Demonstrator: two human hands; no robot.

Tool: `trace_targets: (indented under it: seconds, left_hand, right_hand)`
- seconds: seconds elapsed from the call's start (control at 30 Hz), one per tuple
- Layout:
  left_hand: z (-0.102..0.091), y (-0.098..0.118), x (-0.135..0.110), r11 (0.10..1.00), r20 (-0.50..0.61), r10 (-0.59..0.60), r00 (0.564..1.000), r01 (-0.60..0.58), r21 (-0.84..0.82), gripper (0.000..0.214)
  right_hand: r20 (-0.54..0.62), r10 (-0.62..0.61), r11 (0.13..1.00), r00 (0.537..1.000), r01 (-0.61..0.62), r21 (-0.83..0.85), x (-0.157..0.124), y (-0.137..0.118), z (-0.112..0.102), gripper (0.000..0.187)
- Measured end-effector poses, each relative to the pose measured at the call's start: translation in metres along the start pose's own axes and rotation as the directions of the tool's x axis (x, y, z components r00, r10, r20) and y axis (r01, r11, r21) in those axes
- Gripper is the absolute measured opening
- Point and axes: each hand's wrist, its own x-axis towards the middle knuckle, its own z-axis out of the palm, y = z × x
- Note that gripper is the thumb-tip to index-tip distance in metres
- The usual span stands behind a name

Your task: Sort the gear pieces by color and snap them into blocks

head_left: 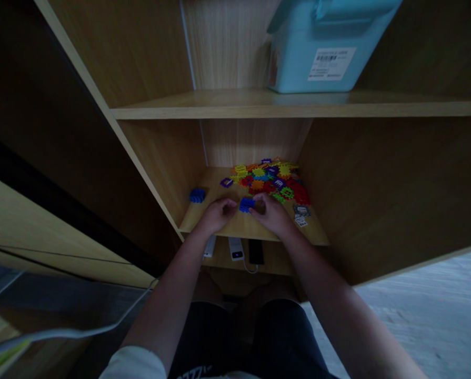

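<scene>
Reference landmark for all positions: the gear heap [263, 178], a spread of red, yellow, orange, green, blue and purple toothed pieces on the middle shelf [241, 227].

Right hand [272, 213]: just in front of the gear heap. Its fingers are drawn narrow on a blue stack [247, 205] of toothed pieces, gripped at the stack's right side.

Left hand [221, 211]: in front and to the left of the gear heap. Its fingers are loosely curled, with a small gap between thumb and forefinger; they point at the blue stack and appear just short of contact.

Second blue stack [197, 196]: well left of the gear heap, near the left side panel [168, 158].

Purple piece [226, 182]: just off the heap's left end.

Black-and-white cards [301, 215]: in front of the heap's right end.

Edges: the heap's red end sits close beside the right side panel [349, 173]; whether it touches cannot be determined. The shelf's front edge runs in front of the heap, with both forearms crossing it. The upper shelf [235, 110] spans above the heap and limits headroom.

Open room: bare wood extends from the heap's left end towards the second stack, and forward to the front edge.
</scene>
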Motion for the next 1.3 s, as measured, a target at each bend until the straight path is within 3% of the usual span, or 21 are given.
trace_targets:
  seconds: [0.2, 0.47, 0.7, 1.03, 1.13, 1.3]
  left_hand:
    - [-0.004, 0.005, 0.000, 0.999, 0.047, 0.015, 0.999, -0.017, 0.044, 0.017]
    - [-0.002, 0.000, 0.001, 0.995, 0.035, 0.027, 0.999, -0.030, 0.100, 0.017]
    - [-0.004, 0.004, 0.003, 0.986, 0.043, 0.114, 0.993, -0.118, 0.121, 0.019]
    - [-0.001, 0.003, 0.004, 0.978, 0.061, 0.129, 0.990, -0.137, 0.156, 0.018]
    - [0.001, 0.009, -0.004, 0.957, 0.000, 0.086, 0.996, -0.082, 0.279, 0.018]
    - [0.004, 0.017, -0.042, 0.852, -0.257, -0.036, 0.966, 0.165, 0.497, 0.021]
  right_hand:
    - [0.015, -0.008, 1.000, 1.000, 0.008, 0.015, 0.000, -0.002, -0.002, 0.031]
    - [0.030, -0.022, 1.000, 0.999, 0.022, -0.010, -0.001, -0.001, -0.002, 0.034]
    - [0.054, -0.029, 0.996, 0.998, 0.034, -0.083, -0.001, -0.003, -0.001, 0.046]
    - [0.066, -0.032, 0.998, 0.997, 0.035, -0.047, 0.000, -0.002, -0.002, 0.049]
    - [0.073, -0.017, 0.999, 0.997, 0.021, -0.049, 0.000, 0.000, -0.001, 0.050]
    - [0.078, -0.003, 1.000, 0.997, 0.005, -0.025, 0.000, 0.001, 0.001, 0.049]
